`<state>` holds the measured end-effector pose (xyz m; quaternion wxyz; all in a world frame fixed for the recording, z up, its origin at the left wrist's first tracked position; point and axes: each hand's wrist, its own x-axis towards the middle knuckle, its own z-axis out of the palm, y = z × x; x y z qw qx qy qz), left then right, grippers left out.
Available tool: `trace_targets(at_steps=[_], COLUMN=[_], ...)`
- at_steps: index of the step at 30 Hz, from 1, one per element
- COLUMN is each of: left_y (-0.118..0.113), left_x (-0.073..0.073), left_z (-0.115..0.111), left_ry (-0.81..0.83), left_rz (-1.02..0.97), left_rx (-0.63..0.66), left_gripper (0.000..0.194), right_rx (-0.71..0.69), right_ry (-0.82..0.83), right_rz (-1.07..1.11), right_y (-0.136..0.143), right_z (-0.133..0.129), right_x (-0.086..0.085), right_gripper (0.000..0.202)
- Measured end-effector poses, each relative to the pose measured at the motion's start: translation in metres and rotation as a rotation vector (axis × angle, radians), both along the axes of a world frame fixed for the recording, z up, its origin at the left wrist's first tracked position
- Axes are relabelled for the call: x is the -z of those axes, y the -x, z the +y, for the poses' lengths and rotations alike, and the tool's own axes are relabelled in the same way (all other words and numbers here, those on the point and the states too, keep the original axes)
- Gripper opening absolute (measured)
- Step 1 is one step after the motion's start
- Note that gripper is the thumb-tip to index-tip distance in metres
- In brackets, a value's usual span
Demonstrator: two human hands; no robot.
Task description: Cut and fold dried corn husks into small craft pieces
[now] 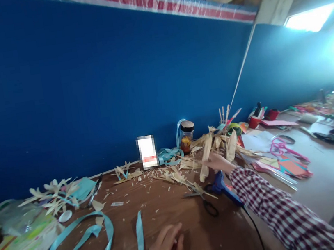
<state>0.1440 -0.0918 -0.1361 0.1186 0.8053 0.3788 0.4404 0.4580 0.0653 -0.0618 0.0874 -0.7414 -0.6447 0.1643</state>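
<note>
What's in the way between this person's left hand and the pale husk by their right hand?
Scissors and loose husk strips lie on the table between the left hand and the pale husk; they look low enough to reach over. The right hand is already at that husk.

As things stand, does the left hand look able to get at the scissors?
Probably yes: between the left hand and the scissors there seems to be mostly bare brown tabletop, and the blue corded tool lies on their far side.
</note>
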Motion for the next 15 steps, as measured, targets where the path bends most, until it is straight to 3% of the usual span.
trace_targets(at_steps=[7, 11, 15], left_y=[-0.001, -0.004, -0.006], left_x=[-0.009, -0.007, 0.000], left_z=[-0.001, 0.000, 0.002], left_ry=[0.085, 0.346, 0.595], left_rz=[-0.160, -0.371, -0.572], left_rx=[0.001, -0.050, -0.061], left_gripper=[0.021, 0.021, 0.035], right_rx=[-0.008, -0.094, -0.202], right_ry=[-0.047, -0.197, -0.264], right_rz=[0.271, 0.383, 0.473], right_y=[0.005, 0.047, 0.105], right_z=[-0.030, -0.072, -0.112], right_x=[-0.019, -0.017, -0.001], right_gripper=[0.021, 0.017, 0.009])
